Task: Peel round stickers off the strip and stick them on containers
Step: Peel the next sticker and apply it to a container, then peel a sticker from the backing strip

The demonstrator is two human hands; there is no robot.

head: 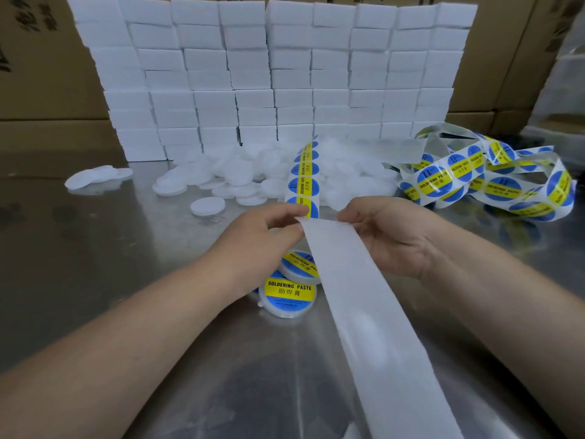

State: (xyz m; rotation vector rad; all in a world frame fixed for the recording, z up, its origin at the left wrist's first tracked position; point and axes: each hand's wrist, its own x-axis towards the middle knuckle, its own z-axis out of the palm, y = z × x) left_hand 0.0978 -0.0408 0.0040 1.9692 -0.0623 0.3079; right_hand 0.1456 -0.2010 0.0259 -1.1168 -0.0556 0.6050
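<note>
A sticker strip (304, 177) of round blue-and-yellow stickers runs from the far pile toward me and folds over at my fingers. Its bare white backing (357, 296) trails down toward the near edge. My left hand (266, 239) pinches the fold at its left side, fingertips on the nearest sticker (311, 208). At the right side of the fold my right hand (386, 236) holds the strip. Two round white containers with stickers on them, one (289, 296) in front and one (300, 266) behind, lie under my left wrist. Several plain white containers (234, 180) are heaped beyond.
The steel table (95, 248) carries everything. Loose loops of sticker strip (493, 182) pile at the right. A wall of stacked white boxes (269, 74) stands behind the heap, with cardboard cartons (47, 90) at the back. A few white lids (95, 179) lie at the left.
</note>
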